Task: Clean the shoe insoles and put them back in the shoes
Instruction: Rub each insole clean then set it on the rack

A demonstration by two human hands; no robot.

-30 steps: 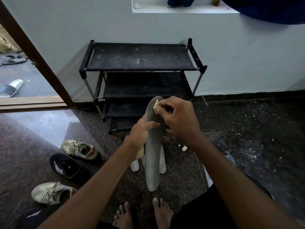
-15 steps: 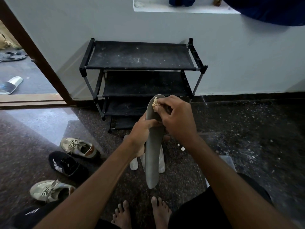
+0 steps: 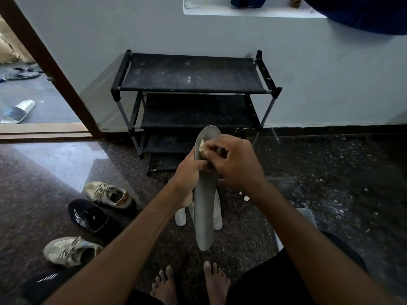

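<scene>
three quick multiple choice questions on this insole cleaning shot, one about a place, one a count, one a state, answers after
1. Where is the black sneaker with white stripes?
A. on a shelf
B. on the dark speckled floor, between one beige laced sneaker and another
C. outside the door

2. How many beige laced sneakers are in view?
A. one
B. two
C. four

3. How is the long grey insole placed?
A. flat on the floor
B. tucked inside a shoe
C. upright, gripped by the left hand

Answers:
1 B, one beige sneaker lies beyond it and one lies nearer the person.
2 B, only those two show.
3 C, the left hand grips its middle while the right hand pinches a small beige wad against its upper end.
</scene>
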